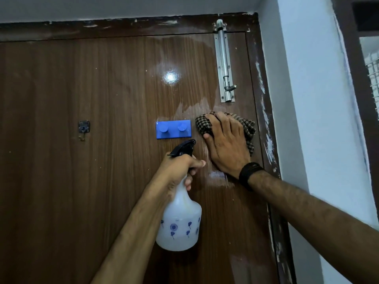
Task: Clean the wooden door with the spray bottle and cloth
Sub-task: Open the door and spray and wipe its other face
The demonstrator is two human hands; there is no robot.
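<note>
Pressing the soft, limp cloth flat against the wet door, the right hand spreads; the left hand grips the light spray bottle by its neck.

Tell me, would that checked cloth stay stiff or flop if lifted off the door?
Probably flop: the checked cloth bunches in folds under the right hand, with a corner drooping. Likely light, and perhaps damp, since the door shines wet nearby.

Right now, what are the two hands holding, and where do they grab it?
The left hand holds the spray bottle by its neck, just under the black trigger head. The right hand holds nothing; it presses the checked cloth flat against the wooden door.
</note>
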